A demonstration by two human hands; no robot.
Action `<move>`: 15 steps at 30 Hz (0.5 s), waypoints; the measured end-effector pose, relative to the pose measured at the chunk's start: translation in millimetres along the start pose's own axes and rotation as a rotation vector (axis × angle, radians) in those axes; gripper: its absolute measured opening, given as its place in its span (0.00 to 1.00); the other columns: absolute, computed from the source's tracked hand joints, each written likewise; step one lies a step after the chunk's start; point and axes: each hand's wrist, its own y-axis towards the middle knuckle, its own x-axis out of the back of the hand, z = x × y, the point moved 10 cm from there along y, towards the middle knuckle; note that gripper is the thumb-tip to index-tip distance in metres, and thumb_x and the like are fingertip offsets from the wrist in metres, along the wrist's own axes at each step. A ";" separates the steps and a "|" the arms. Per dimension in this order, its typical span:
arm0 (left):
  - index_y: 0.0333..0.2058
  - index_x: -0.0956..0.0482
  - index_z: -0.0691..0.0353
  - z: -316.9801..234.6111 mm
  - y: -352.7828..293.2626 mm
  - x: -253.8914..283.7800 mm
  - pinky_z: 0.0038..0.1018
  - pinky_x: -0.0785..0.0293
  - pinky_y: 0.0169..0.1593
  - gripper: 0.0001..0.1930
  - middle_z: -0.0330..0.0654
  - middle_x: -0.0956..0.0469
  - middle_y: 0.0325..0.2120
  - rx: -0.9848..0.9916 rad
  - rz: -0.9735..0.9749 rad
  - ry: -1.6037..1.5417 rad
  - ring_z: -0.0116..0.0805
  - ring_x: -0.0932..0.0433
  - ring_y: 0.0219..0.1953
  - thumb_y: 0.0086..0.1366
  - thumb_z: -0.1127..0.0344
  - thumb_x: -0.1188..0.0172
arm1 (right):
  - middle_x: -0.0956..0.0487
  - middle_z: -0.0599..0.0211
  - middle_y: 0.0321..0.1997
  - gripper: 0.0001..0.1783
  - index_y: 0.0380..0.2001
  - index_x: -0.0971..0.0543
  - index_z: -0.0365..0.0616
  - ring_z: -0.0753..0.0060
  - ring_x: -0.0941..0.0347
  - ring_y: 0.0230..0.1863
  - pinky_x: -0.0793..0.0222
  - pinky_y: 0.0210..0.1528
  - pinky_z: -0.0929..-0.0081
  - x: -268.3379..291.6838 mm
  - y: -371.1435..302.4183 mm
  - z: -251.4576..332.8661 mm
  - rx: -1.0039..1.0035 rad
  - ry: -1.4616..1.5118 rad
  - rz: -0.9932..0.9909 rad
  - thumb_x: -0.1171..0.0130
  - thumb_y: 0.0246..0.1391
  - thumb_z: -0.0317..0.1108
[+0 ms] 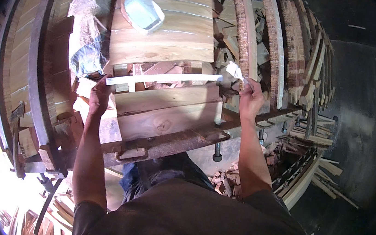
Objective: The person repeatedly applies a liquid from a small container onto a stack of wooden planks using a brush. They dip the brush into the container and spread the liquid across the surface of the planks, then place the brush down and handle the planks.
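While the left hand (100, 96) pinches the near-left end of a long, narrow, pale wooden strip (169, 78) with a white upper face, the right hand (251, 99) has its fingers closed around a small white-smeared applicator (235, 71); whether that is a brush or a wad of cloth I cannot tell. The strip lies crosswise in front of the body, above the gap between a wide panel of pale wooden boards (164, 43) and 2 pale brown boards (165, 115) nearer the person. Its right end appears free, with the applicator just beyond it. On the panel sits a rounded, pale tub with whitish contents (144, 12), and a rust-brown steel rail (173, 141) runs along the near side.

I take the step in hand to be coating the strip with something like glue. To do it well, I would grip only the last bit of the end, so that little of the face is covered, and hold the strip level and untwisted. Long, light strokes from 1 end to the other should leave an even film; the fingered end will need its own pass. A heavily loaded applicator could drip onto the boards below, so wiping it against the tub's rim seems wise.
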 end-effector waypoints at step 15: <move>0.60 0.31 0.68 -26.9 -14.9 -6.7 0.24 0.31 0.56 0.25 0.41 0.22 0.50 -0.041 -0.096 0.219 0.27 0.26 0.51 0.63 0.81 0.43 | 0.16 0.68 0.46 0.22 0.53 0.22 0.43 0.73 0.22 0.44 0.30 0.53 0.78 -255.9 77.6 117.3 0.051 -0.547 0.348 0.38 0.54 0.31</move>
